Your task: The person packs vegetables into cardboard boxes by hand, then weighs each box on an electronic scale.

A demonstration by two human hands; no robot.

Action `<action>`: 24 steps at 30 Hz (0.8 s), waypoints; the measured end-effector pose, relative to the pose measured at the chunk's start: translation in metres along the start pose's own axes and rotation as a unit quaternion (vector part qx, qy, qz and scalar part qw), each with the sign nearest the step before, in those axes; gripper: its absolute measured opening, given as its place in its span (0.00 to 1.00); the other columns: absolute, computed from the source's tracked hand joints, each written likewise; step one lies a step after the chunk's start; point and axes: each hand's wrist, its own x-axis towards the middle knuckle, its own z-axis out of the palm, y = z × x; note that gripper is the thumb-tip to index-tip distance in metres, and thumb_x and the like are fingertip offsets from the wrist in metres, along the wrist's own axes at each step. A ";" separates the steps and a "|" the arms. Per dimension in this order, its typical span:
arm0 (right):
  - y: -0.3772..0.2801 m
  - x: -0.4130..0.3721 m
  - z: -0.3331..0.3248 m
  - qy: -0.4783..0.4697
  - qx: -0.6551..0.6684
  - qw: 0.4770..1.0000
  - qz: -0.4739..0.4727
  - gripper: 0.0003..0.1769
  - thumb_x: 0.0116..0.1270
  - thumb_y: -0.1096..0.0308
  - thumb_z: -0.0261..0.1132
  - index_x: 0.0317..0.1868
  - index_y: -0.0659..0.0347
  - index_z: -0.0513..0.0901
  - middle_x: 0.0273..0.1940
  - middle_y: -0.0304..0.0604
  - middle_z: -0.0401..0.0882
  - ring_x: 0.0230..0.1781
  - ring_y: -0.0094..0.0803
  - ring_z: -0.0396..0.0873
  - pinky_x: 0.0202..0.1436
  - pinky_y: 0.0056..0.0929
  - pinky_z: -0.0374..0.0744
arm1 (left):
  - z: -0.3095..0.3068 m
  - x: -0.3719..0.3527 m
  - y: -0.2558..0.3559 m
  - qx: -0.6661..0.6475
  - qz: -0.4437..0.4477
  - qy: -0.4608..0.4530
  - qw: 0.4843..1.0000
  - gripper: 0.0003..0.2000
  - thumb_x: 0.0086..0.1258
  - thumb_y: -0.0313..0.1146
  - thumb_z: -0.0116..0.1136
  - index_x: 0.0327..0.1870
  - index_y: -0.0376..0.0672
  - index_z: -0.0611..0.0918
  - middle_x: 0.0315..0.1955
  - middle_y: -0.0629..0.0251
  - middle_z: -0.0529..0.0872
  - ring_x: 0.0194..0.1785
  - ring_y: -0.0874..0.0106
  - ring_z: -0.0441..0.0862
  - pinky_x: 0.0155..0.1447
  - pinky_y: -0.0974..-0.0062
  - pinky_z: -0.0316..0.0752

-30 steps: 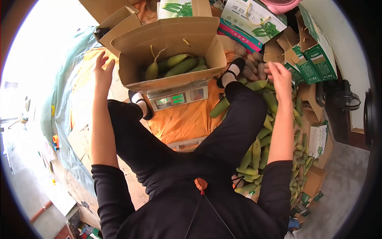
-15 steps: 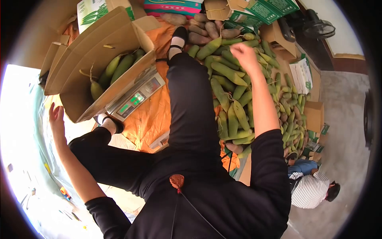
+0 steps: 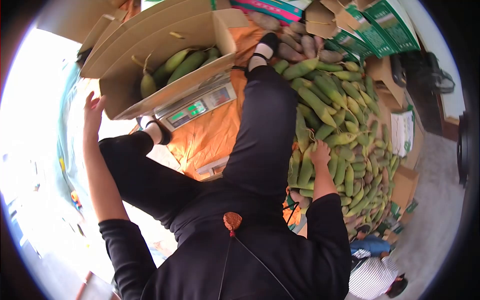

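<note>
My right hand (image 3: 320, 154) is down on the pile of green radishes (image 3: 356, 172), its fingers curled at the top end of one green radish (image 3: 306, 167). The fingertips are partly hidden against it. To the left, my left hand (image 3: 93, 111) is raised beside the near left corner of the cardboard box (image 3: 165, 97), fingers apart and holding nothing. Several green radishes (image 3: 185, 67) lie inside that box, along its far right part. Under the box stands a digital scale (image 3: 200, 106) with a lit green display.
Reddish-brown radishes (image 3: 289, 51) lie beyond my foot. Green-and-white cartons (image 3: 387, 32) stand at the back right, near a black fan (image 3: 435, 80). An orange sheet (image 3: 200, 150) covers the floor between my legs. A person in a striped top (image 3: 372, 277) is at the lower right.
My right hand has come down from above the pile onto a green radish nearer my body. My left hand stays beside the box. The whole view has shifted, with the box now farther right and higher.
</note>
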 end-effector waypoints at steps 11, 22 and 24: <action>-0.003 -0.019 -0.004 -0.024 0.024 0.991 0.128 0.43 0.52 0.69 0.72 0.67 0.40 0.59 0.63 0.44 0.64 0.64 0.45 0.64 0.59 0.48 0.73 | 0.014 0.016 -0.028 -0.030 0.018 -0.021 0.999 0.33 0.65 0.42 0.61 0.67 0.35 0.64 0.42 0.55 0.81 0.46 0.68 0.78 0.52 0.71 0.72; -0.042 -0.008 -0.140 0.236 0.461 0.827 -0.220 0.36 0.56 0.80 0.67 0.66 0.66 0.63 0.57 0.46 0.71 0.57 0.34 0.71 0.61 0.31 0.69 | 0.015 -0.002 -0.005 0.002 0.002 -0.068 0.998 0.33 0.63 0.33 0.61 0.68 0.35 0.61 0.59 0.40 0.69 0.57 0.56 0.76 0.60 0.64 0.71; -0.092 -0.033 -0.211 0.223 0.511 0.778 -0.290 0.36 0.58 0.81 0.66 0.67 0.67 0.62 0.57 0.45 0.71 0.57 0.33 0.71 0.60 0.30 0.70 | 0.018 -0.002 -0.008 0.023 -0.003 -0.070 0.997 0.34 0.63 0.34 0.61 0.69 0.35 0.61 0.60 0.39 0.68 0.59 0.54 0.74 0.61 0.64 0.70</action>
